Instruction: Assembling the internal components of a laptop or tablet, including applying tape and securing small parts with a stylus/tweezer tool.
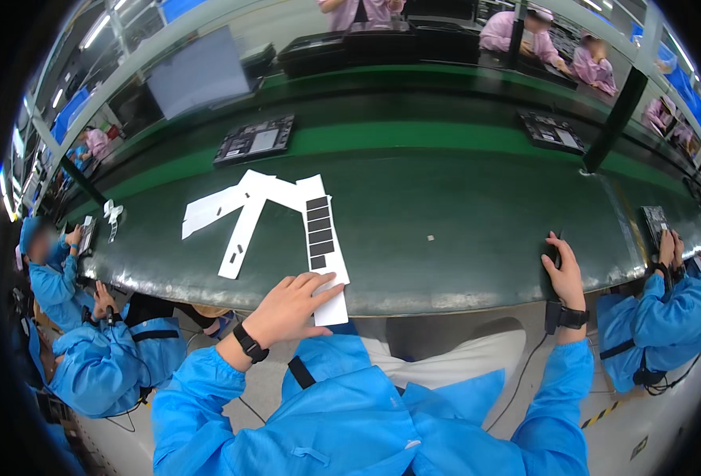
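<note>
My left hand [288, 307] lies at the table's near edge, fingers stretched over the lower part of a white sticker strip [337, 270] and thumb apart, beside its bottom end. Black rectangular stickers [319, 224] run down the strip in a column. Further right, my right hand [565, 274] is curled round a thin dark tool [558, 255], its tip pointing away from me; its exact kind is mostly hidden by the fingers. More white strips [243, 234] with small black pieces on them lie overlapping to the left of the sticker strip.
Along the far side of the green table [446, 238] lie two opened dark devices, one left [255, 140] and one right [551, 131]. A small pale scrap [430, 238] is mid-table. Co-workers in blue sit left [112, 357] and right [660, 325]. A dark post [616, 119] rises at the right.
</note>
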A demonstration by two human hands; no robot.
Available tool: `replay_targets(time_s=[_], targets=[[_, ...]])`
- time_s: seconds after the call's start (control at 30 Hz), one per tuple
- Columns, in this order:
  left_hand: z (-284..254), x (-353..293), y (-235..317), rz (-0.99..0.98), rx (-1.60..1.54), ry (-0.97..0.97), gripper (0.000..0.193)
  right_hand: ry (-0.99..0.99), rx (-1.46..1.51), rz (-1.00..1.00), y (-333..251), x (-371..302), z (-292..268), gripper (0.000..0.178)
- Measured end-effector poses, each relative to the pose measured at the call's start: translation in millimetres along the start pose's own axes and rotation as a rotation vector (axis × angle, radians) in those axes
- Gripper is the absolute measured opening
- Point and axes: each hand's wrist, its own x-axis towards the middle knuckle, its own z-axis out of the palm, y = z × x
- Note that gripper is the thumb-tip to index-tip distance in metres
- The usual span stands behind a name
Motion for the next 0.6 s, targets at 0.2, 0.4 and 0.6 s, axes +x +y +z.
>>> replay_targets(time_s=[0.2,0.4,0.6], targets=[[11.2,-4.7,0.1,0.017,0.178,0.004,0.078,-0.016,-0.038,-0.01,4.1,0.6,-0.3,0.037],[2.4,10.1,15.6,-0.087,0.078,0.031,0.083,0.021,-0.072,-0.009,2.9,-2.7,-4.0,0.036],[29.2,12.7,19.6,-0.107,0.106,0.137,0.082,-0.004,-0.081,-0.012,-1.4,0.3,4.2,0.038]])
